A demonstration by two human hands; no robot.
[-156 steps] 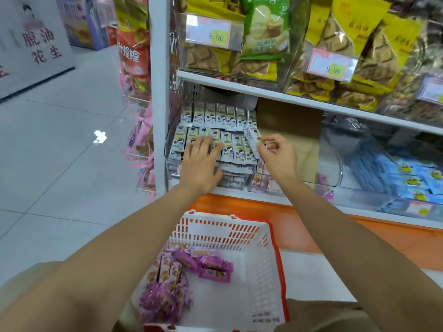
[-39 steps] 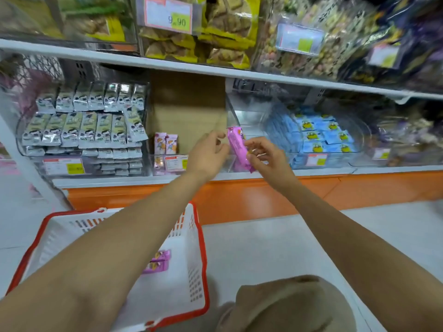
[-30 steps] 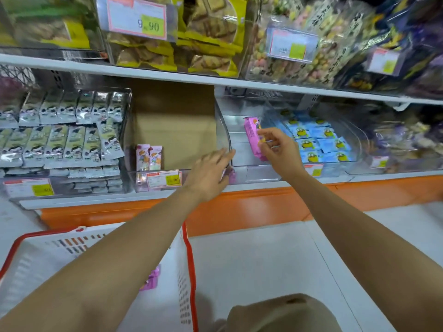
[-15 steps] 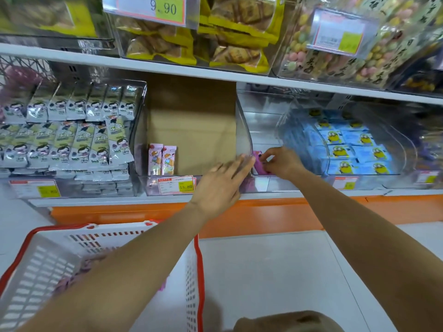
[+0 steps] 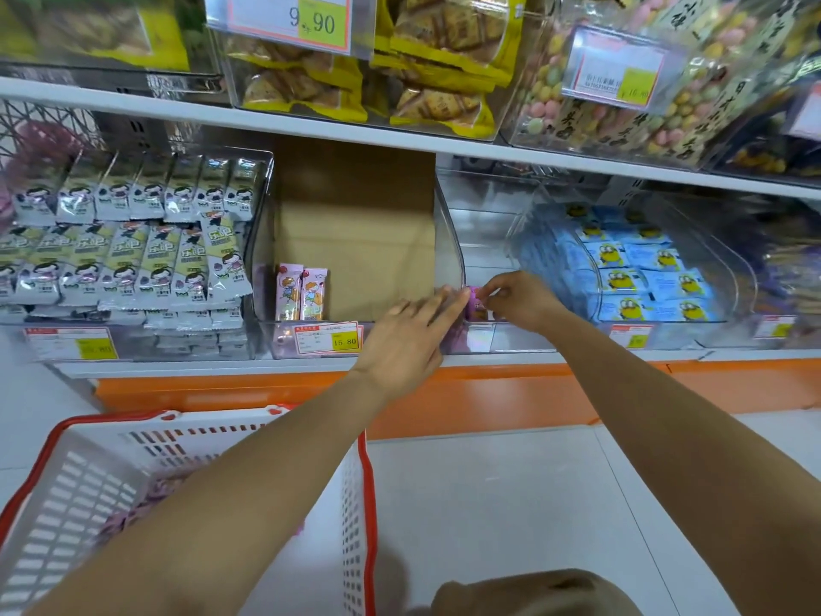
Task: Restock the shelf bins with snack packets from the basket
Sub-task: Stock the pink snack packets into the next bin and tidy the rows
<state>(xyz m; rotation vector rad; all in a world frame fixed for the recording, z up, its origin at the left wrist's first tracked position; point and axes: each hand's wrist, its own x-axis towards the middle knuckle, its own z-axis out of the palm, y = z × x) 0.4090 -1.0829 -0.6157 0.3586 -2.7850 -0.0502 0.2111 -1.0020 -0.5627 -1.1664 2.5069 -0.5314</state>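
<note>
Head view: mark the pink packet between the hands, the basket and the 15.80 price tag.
pink packet (image 5: 479, 306), head view, the part of its face that shows.
basket (image 5: 209, 437), head view, white far wall.
price tag (image 5: 328, 337), head view, middle of the label.

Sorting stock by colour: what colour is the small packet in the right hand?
The packet is pinkish purple; head view.

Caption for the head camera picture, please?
Right hand pinches a purple packet inside a clear bin, left hand beside it.
</note>
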